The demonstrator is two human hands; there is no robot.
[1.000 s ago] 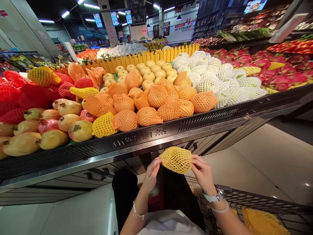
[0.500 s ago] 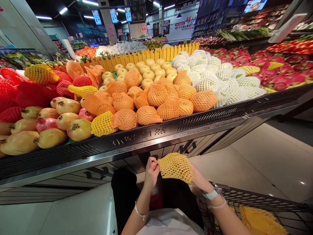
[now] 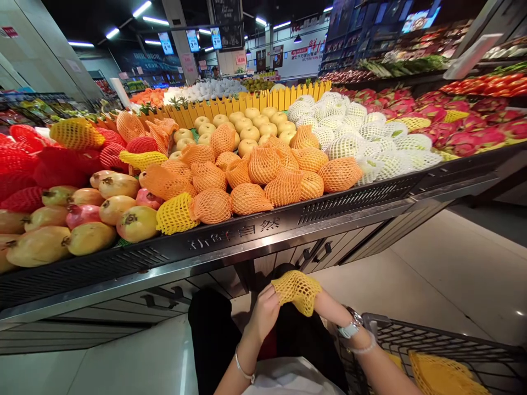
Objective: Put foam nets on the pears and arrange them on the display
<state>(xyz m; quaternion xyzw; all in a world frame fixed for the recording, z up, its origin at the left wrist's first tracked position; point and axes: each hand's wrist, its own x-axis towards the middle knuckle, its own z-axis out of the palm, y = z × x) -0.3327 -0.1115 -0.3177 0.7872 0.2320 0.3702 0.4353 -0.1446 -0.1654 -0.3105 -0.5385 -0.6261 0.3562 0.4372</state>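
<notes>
Recording from the head view: pale left hand omitted, bare left hand (image 3: 265, 314) closes at the left edge of a yellow foam mesh sleeve (image 3: 297, 292), grip clamped on the netting. Sleeve is stretched across the bare right hand (image 3: 325, 303), covering the fingers; right grip hidden, so apart or together cannot be told. Sleeve sits between both hands, below the front of a long black-edged fruit table (image 3: 234, 237) and left of a black wire shopping cart (image 3: 432, 341). Loose yellow foam mesh sleeves (image 3: 447, 376) lie in the cart, near the right forearm. White wristwatch (image 3: 351, 329) on right wrist; thin silver bangle (image 3: 244, 370) on left wrist. On the table: orange foam-netted round fruit (image 3: 249, 198), pale round pears (image 3: 247, 147), white foam-netted fruit (image 3: 346, 147), yellow-green mangoes (image 3: 39, 247) and pink dragon fruit (image 3: 465, 142). Low yellow picket fence (image 3: 284, 100) stands behind the pears.
</notes>
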